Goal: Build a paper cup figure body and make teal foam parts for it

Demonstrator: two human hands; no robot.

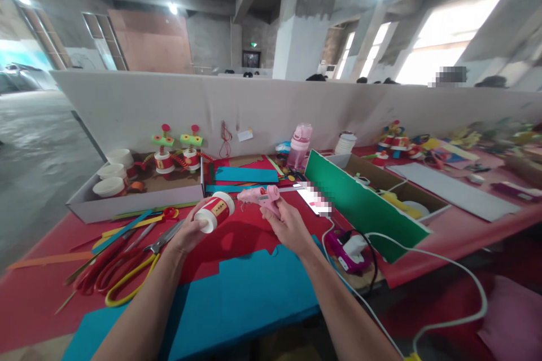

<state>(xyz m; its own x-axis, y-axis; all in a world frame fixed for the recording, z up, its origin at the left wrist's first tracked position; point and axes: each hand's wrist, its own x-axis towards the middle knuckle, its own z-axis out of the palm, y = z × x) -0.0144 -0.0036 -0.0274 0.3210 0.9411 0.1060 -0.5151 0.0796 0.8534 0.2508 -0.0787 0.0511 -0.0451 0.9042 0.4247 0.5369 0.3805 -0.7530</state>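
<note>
My left hand [189, 231] is closed around a white paper cup [215, 212] with a red and gold band, tipped on its side above the red table cover. In my right hand [284, 219] is a pink glue gun [261, 197], gripped by its handle. Its nozzle points left, close to the rim of the cup; whether it touches I cannot tell. Left of my left hand lie scissors with yellow and red handles [134, 279] among coloured paper strips. Blue card sheets [249, 287] lie under my forearms.
A box [139, 202] at left holds paper cups and two cup figures [163, 162]. Right of my hands stand a green-sided box [359, 203], a phone [312, 198] and a purple power strip [348, 254] with trailing cables. A pink bottle [300, 146] stands by the partition.
</note>
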